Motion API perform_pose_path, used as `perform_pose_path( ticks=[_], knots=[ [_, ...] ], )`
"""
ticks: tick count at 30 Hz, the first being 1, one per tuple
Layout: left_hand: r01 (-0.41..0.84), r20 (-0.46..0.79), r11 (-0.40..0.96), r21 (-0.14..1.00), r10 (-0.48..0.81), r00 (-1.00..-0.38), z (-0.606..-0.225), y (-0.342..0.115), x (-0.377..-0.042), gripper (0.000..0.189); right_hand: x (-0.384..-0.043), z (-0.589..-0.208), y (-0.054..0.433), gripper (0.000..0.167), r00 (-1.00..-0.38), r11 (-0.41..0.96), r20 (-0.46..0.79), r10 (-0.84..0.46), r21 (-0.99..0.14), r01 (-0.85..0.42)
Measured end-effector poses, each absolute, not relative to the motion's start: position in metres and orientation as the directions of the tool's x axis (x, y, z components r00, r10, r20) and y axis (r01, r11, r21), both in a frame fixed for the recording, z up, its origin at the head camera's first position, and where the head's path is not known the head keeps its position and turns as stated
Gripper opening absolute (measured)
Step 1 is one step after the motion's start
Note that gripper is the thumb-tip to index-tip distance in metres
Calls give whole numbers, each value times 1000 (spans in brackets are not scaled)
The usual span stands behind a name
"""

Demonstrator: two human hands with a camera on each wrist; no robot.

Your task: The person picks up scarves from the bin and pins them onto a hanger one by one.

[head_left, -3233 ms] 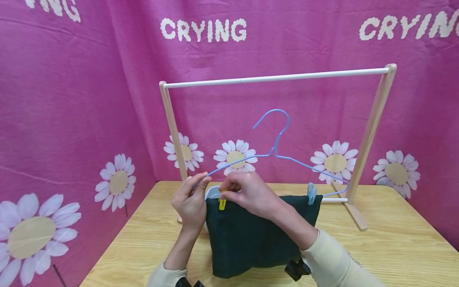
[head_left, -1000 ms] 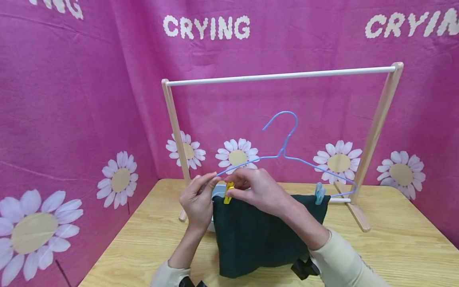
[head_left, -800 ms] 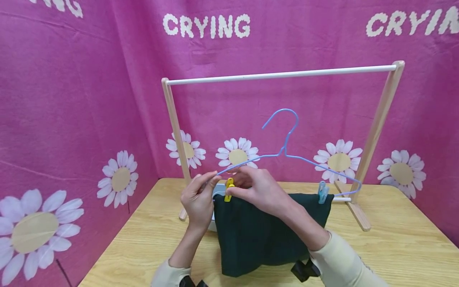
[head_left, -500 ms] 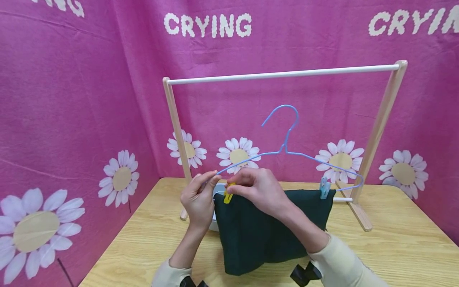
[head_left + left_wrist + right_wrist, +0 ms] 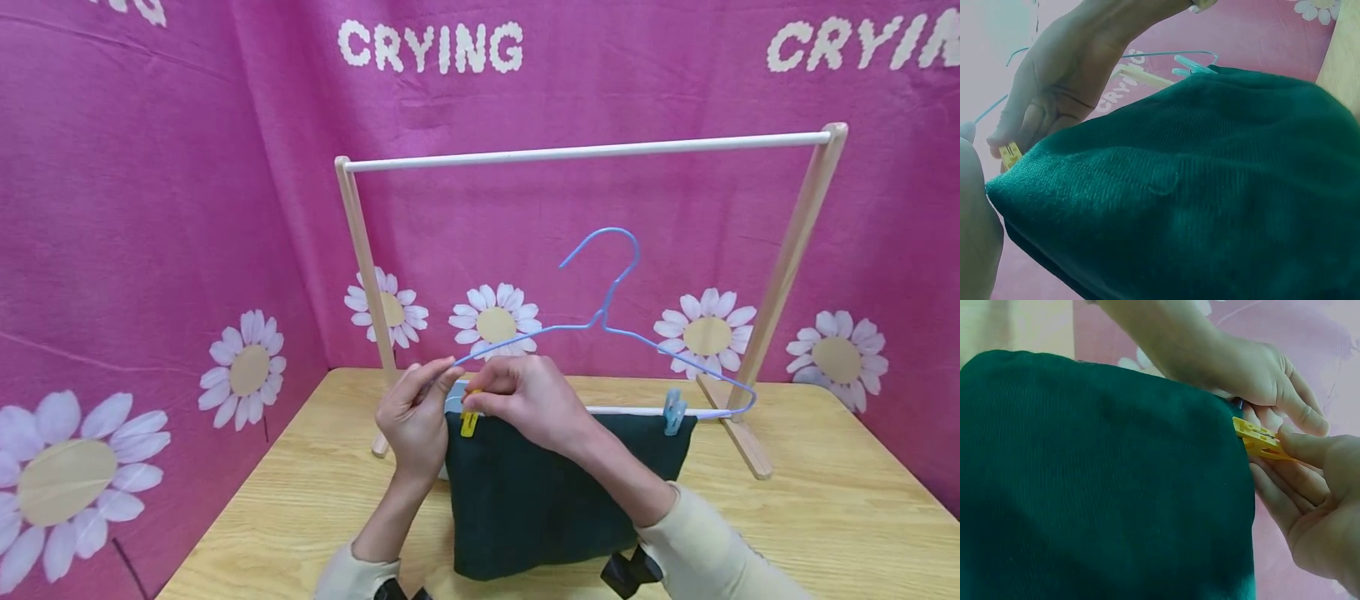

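Note:
A dark green ribbed cloth (image 5: 555, 508) hangs from the bottom bar of a blue wire hanger (image 5: 555, 328). My left hand (image 5: 412, 417) pinches the hanger's left end between thumb and fingers, beside the cloth's corner. My right hand (image 5: 536, 404) pinches a yellow clothespin (image 5: 468, 426) at the cloth's top left edge; its handles are mostly covered in the head view. In the right wrist view the clothespin (image 5: 1263, 439) has its nose on the cloth's edge, thumb on one handle. A light blue clothespin (image 5: 674, 411) clips the cloth's top right corner.
Behind the hands stands a wooden rack with a white top rod (image 5: 585, 152) and wooden side posts (image 5: 787, 275). A pale container (image 5: 455, 395) is partly hidden behind the hands and cloth. All stands on a wooden table (image 5: 277, 500) before a pink flowered curtain (image 5: 450, 225).
The hanger's hook has shifted right, and the cloth's right side has dropped since half a second ago. My right fingers, looser on the yellow clothespin 0.8 seconds ago, now cover its handles.

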State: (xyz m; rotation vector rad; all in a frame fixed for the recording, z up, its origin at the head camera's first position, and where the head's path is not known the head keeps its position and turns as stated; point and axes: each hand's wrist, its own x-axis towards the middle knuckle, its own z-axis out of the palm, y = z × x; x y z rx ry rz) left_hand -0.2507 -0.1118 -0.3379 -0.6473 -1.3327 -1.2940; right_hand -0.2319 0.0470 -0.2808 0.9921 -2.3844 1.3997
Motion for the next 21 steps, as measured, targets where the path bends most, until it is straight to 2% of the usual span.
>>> perform_pose_path(
  ticks=[6, 13, 21],
  knots=[
    [908, 922, 263, 325, -302, -242, -339, -112, -251, 18, -233, -288, 44, 19, -748, 351, 509, -427, -668, -656],
    [907, 927, 268, 326, -278, -251, -340, -115, -255, 21, -235, -284, 53, 12, -778, 282, 496, -386, -739, -611],
    [901, 932, 279, 331, -248, -265, -341, -116, -258, 23, -234, -279, 60, 13, -777, 264, 506, -374, -745, -613]
  ],
)
